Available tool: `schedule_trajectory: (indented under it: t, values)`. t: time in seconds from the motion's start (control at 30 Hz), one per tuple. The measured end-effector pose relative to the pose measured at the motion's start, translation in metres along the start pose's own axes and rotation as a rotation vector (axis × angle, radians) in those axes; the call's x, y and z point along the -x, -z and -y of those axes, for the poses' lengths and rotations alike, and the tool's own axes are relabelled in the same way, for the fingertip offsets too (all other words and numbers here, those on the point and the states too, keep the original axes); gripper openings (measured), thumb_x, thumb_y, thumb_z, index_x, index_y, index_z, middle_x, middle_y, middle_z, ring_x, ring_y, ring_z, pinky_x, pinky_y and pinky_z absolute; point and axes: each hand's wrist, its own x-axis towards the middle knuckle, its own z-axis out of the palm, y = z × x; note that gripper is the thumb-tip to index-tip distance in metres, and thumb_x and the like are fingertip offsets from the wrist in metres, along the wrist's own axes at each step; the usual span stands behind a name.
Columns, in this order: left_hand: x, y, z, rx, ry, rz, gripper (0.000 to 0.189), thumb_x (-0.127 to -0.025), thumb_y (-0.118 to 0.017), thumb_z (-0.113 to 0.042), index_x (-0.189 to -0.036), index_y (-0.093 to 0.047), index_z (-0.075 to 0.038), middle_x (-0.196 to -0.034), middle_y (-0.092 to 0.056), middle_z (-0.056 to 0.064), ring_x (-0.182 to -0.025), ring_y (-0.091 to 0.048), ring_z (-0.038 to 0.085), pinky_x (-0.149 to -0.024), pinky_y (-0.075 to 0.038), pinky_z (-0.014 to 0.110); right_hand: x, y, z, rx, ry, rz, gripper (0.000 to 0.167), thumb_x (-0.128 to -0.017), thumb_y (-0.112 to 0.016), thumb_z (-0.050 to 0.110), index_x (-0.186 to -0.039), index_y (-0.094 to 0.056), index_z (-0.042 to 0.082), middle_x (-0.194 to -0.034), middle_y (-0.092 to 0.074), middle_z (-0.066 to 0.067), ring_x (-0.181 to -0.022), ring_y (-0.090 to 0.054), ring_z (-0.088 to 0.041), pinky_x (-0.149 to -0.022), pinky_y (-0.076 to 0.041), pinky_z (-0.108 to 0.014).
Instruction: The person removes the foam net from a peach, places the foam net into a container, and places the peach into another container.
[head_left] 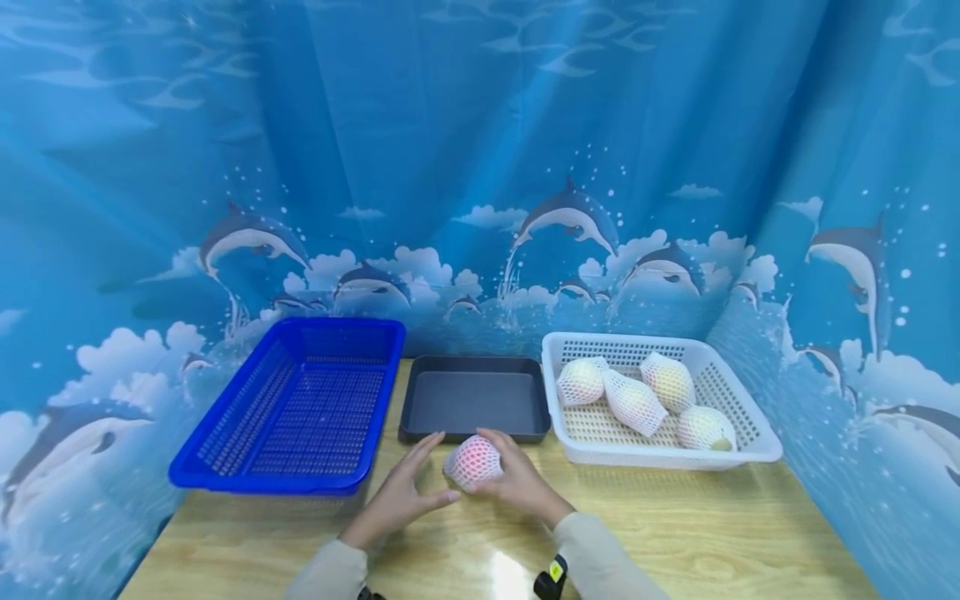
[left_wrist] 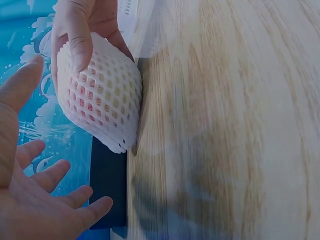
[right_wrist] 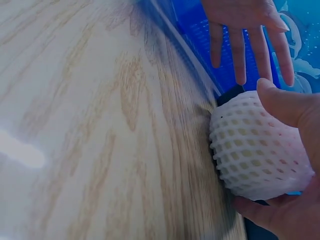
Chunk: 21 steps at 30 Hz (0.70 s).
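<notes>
Head view: my forearms come in low, the left from seven o'clock and the right from five, in pale sleeves [head_left: 330,571]. My right hand [head_left: 522,483] pinches the netted fruit [head_left: 477,463], fingers over its far side and thumb on the near side. The fruit sits just in front of the dark tray [head_left: 476,400], which lies at twelve o'clock from it; whether its underside touches the wooden surface [head_left: 457,542] I can't tell. My left hand [head_left: 397,498] stands at eight o'clock from the fruit, thumb and fingers spread in a wide curve, apart from the netting. At ten o'clock is the blue basket [head_left: 262,485]; at two, the white basket [head_left: 675,457] with four more wrapped fruits [head_left: 633,402] in it. A dolphin-printed curtain [head_left: 450,150] hangs behind.

Left wrist view: my left palm opens from seven o'clock of the fruit, four fingers fanned and the thumb raised toward nine, holding nothing. My right hand reaches down from eleven, its thumb pressed along the pale netting. A strip of the tray shows toward six.

Right wrist view: my right hand comes in from four o'clock, thumb at one and a finger under the fruit at six. My left hand hangs at twelve, fingers pointing down and parted, with the blue basket behind it.
</notes>
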Motion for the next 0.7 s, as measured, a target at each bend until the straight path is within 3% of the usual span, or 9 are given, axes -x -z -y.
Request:
schedule_trajectory:
  t: [0.4, 0.7]
  values:
    - [0.0023, 0.0018, 0.0, -0.023, 0.009, -0.019, 0.089, -0.073, -0.083, -0.033, -0.147, -0.037, -0.014, -0.152, -0.032, 0.017, -0.135, -0.033, 0.045, -0.105, -0.027, 0.068, -0.0009, 0.0028, -0.0017, 0.088, -0.038, -0.006, 0.086, -0.072, -0.083, 0.026, -0.144, -0.04, 0.01, -0.142, -0.044, -0.018, -0.124, -0.048, -0.037, -0.1, -0.044, -0.055]
    - [0.0028, 0.0025, 0.0, -0.005, 0.012, -0.028, 0.088, -0.073, -0.083, -0.031, -0.147, -0.038, -0.012, -0.152, -0.033, 0.017, -0.135, -0.034, 0.043, -0.108, -0.028, 0.064, 0.0015, 0.0033, -0.0058, 0.07, -0.025, -0.055, 0.081, -0.068, -0.083, 0.019, -0.139, -0.045, 0.006, -0.135, -0.048, -0.018, -0.117, -0.052, -0.035, -0.097, -0.046, -0.054]
